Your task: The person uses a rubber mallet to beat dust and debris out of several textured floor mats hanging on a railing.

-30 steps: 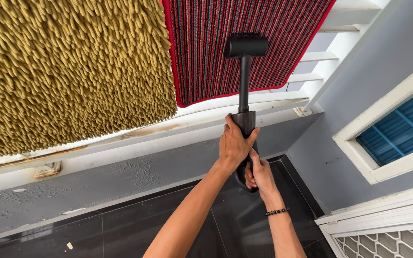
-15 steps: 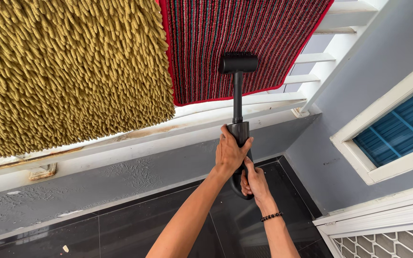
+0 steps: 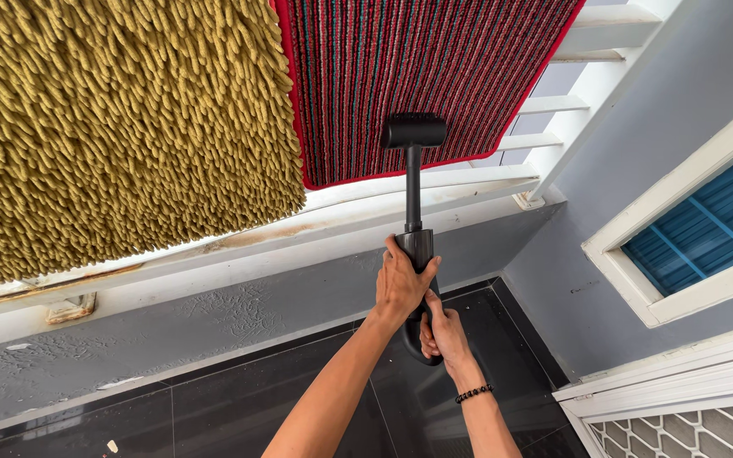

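Both my hands grip a black handheld vacuum [image 3: 414, 191] with a long tube and a wide nozzle head. My left hand [image 3: 402, 282] wraps the upper body of it, and my right hand [image 3: 439, 333], with a bead bracelet on the wrist, holds the lower handle. The nozzle head rests against the lower part of a red striped mat [image 3: 417, 76] that hangs over a white railing [image 3: 468, 182]. A shaggy mustard-yellow mat [image 3: 120, 127] hangs to its left on the same railing.
A grey low wall [image 3: 214, 314] runs below the railing, with dark glossy floor tiles [image 3: 214, 407] under it. At the right stand a grey wall, a white-framed window with blue slats [image 3: 697, 229] and a white grille door [image 3: 680, 416].
The vacuum's nozzle has slid down the red mat toward its lower edge, and both hands have come down and slightly left with it.
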